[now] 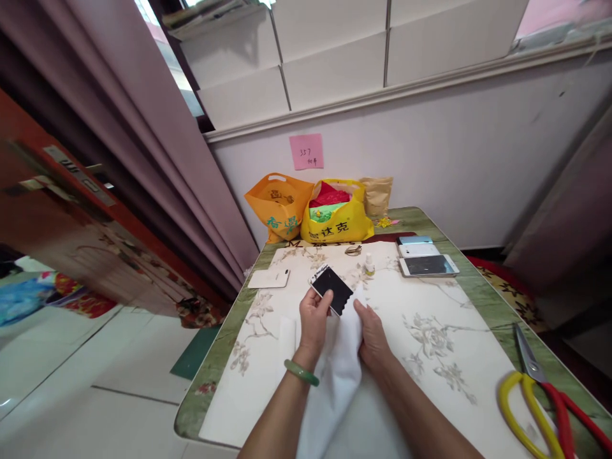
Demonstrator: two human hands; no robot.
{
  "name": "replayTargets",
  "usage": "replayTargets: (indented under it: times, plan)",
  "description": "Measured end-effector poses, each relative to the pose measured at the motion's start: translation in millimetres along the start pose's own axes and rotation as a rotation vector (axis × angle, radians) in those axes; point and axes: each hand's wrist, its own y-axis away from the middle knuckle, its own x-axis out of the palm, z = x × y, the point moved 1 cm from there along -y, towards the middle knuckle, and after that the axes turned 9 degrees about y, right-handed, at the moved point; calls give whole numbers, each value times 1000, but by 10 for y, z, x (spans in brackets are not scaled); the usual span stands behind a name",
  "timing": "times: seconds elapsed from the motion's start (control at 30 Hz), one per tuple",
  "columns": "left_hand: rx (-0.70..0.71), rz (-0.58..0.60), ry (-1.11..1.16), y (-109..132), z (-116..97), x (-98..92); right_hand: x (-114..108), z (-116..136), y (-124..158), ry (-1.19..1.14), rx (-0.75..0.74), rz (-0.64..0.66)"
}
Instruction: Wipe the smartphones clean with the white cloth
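Observation:
My left hand [314, 322] is closed around the lower part of a phone [335, 288] with a dark face and white edge, the thumb lying on its face. The phone is tilted above the middle of the table. My right hand [373, 335] pinches a white cloth [338, 376] just right of the phone's lower corner. The cloth hangs down between my forearms. A white phone [269, 278] lies face down to the left. Near the phone in my hand stand a small clear bottle [369, 263] and a thin metal item [353, 250] I cannot make out.
Several phones [429, 266] lie at the table's right. Large scissors [535, 376] with yellow and red handles rest at the right front. An orange bag [280, 201], a filled yellow bag [337, 223] and a brown pouch [377, 194] stand at the back by the wall.

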Motion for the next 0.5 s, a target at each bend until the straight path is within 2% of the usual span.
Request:
replayTargets:
  times: [0.17,0.2,0.27,0.3,0.33,0.37,0.43,0.5]
  plan:
    - [-146,276,-214,108,-47,-260,-14,57,-22,-79,-5,-87]
    - [-117,259,-201,100,-77,-324,-11,56,-20,-79,-5,-96]
    - [24,103,-184,51,-171,-431,-2,46,-12,-54,-11,-114]
    - [107,20,-224,19,-229,-463,3,38,-7,-28,-19,-114]
    - [172,-7,-304,-12,-288,-474,9,28,-1,9,-27,-99]
    - [211,28,-413,-39,-343,-464,13,18,4,52,-40,-73]
    - [205,244,-630,-70,-425,-396,17,-2,15,130,-70,-6]
    - [136,438,-784,-72,-466,-317,12,-16,22,167,-94,45]
